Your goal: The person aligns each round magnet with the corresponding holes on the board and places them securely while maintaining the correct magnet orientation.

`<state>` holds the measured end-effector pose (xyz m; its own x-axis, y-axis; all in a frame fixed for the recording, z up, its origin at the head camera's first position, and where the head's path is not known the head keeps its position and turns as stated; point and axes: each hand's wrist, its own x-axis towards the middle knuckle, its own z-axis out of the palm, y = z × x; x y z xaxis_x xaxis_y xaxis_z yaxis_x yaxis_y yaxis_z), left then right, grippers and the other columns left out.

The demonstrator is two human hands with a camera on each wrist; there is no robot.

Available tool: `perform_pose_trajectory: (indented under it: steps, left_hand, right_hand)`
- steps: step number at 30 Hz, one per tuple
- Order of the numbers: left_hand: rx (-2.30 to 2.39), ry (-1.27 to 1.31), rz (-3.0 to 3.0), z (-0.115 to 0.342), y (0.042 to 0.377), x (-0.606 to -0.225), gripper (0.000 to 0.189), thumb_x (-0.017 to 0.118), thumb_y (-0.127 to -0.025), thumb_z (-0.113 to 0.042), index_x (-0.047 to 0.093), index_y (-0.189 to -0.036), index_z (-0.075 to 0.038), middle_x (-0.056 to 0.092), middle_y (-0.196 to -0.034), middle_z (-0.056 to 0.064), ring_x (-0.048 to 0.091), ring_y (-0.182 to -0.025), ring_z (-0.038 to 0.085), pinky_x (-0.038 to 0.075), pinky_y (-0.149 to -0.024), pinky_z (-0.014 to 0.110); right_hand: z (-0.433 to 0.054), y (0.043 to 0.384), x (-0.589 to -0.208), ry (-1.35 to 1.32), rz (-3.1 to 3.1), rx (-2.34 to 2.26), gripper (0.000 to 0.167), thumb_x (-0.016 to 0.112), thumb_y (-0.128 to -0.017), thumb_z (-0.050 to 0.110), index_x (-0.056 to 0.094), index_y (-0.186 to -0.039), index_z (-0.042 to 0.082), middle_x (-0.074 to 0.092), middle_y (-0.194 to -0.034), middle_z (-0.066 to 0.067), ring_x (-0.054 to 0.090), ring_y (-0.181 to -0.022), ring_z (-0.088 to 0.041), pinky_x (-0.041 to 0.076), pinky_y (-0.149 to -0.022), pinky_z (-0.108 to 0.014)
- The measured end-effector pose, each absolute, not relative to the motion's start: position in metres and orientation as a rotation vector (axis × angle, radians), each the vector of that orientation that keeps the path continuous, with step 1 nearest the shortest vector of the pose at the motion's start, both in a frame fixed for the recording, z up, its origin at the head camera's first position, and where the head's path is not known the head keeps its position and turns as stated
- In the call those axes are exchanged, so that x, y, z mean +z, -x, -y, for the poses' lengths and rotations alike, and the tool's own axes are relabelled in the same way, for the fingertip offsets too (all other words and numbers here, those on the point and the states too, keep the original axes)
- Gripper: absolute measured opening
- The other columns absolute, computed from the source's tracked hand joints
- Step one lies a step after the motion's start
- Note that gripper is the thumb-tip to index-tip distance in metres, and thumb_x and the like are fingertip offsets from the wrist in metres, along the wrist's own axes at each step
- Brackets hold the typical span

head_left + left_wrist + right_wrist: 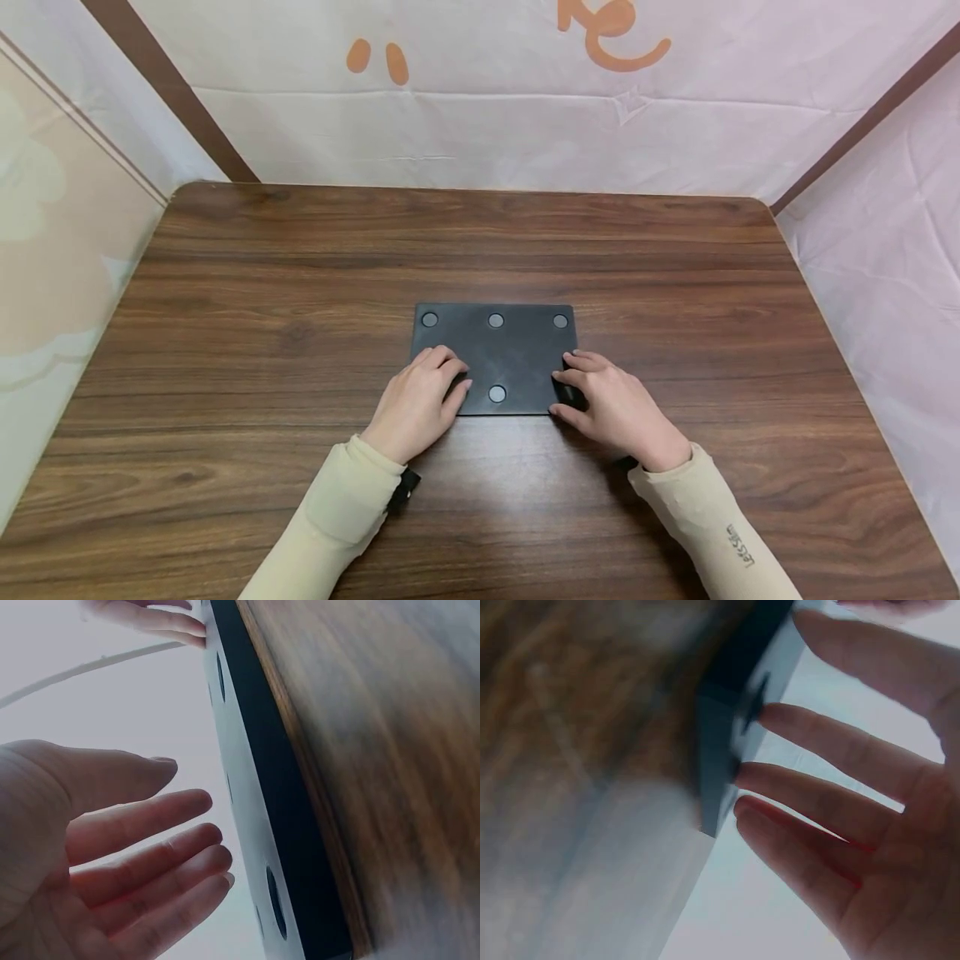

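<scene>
A flat, dark rectangular slab (pixel 517 358) with round grey spots lies on the wooden table in the head view. Over its near left corner hovers my left hand (pixel 416 396), fingers loosely bent. The left wrist view shows that hand (pixel 142 862) beside the slab (pixel 277 769), a small gap between fingertips and surface. At the right edge, my right hand (pixel 618 408) has its fingers spread. Seen from the right wrist, this hand (pixel 855 780) touches the slab (pixel 720 727) with some fingertips and grips nothing. The near corner spots are hidden by the hands.
A brown wood-grain table (pixel 262 275) with rounded far corners surrounds the slab. Pale fabric walls (pixel 487 133) with orange printing stand behind it and at both sides. Black straps (pixel 403 490) show at the sleeve cuffs.
</scene>
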<state>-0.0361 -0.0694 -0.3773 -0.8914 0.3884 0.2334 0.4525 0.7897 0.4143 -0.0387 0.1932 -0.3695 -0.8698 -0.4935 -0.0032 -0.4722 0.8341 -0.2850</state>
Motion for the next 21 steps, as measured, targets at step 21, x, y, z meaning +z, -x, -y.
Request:
perform_pose_trajectory:
  steps: [21]
  left_hand:
    - [-0.695,0.640,2.861,0.0737,0.0392,-0.3753,0.032,0.061,-0.095,-0.025,0.065,-0.118,-0.003,0.063,-0.117,0.010,0.059,-0.109,0.026,0.049,-0.096,0.040]
  right_hand:
    - [-0.1933,0.0454,-0.3768,0.798,-2.990,-0.632,0.036,0.064,-0.093,0.019,0.065,-0.121,-0.003,0.055,-0.132,-0.026,0.049,-0.127,-0.041,0.040,-0.106,-0.050]
